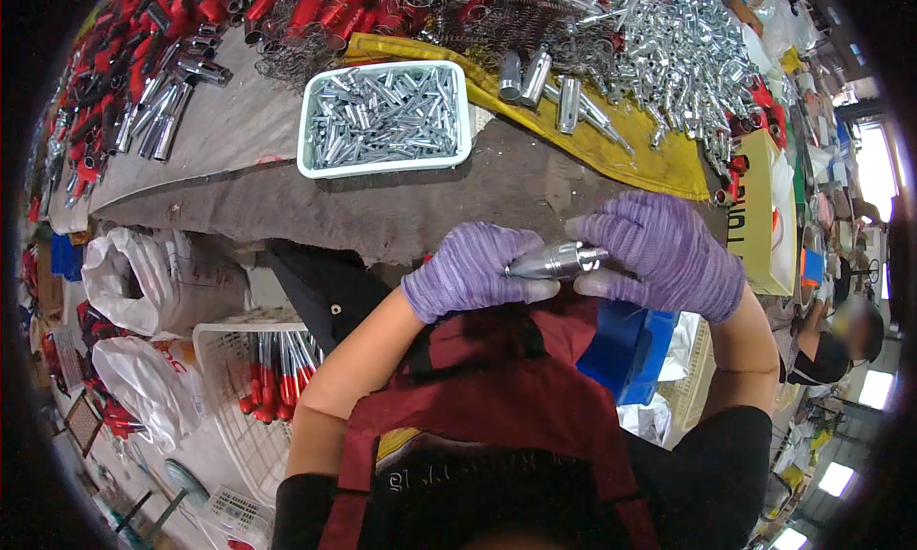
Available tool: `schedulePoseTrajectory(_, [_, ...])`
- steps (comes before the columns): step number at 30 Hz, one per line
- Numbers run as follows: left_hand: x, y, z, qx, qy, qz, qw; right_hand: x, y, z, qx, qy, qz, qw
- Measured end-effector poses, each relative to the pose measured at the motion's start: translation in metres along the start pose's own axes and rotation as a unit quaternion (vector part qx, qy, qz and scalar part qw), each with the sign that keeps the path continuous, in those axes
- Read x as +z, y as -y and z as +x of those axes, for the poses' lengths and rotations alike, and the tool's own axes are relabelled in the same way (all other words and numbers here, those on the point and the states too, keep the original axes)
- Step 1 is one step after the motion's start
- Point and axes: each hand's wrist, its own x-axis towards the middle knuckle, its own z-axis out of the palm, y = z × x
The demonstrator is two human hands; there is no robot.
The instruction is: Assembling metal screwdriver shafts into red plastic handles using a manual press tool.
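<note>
Both my hands wear purple knit gloves and meet just in front of my chest, over a dark red apron. Together they hold a shiny silver metal tube (557,260), tapered at one end and lying roughly level. My left hand (470,271) grips its left end. My right hand (664,254) closes over its right end, fingers curled round it. The part of the tube inside each glove is hidden.
A white tray (308,141) of small silver metal parts sits on the grey felt-covered bench ahead. Piles of red-handled parts, springs and silver tubes lie behind it on a yellow cloth (659,163). A white basket (222,359) with red-handled pieces stands lower left, a blue bin (626,345) under my right hand. Another person sits at right.
</note>
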Motion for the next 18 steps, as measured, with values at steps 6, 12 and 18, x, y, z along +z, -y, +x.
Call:
schedulePoseTrajectory(6, [-0.001, 0.004, -0.001, 0.024, 0.002, -0.040, 0.999, 0.000, 0.011, 0.000, 0.127, 0.136, -0.084, 0.979])
schedulePoseTrajectory(12, [0.013, -0.004, -0.010, 0.056, -0.016, -0.272, 0.961, 0.010, 0.008, 0.016, -0.040, -0.056, 0.001, 0.998])
schedulePoseTrajectory(18, [0.020, -0.020, -0.034, 0.171, -0.123, -0.133, 0.968, 0.051, 0.044, 0.032, -0.230, -0.013, 0.491, 0.840])
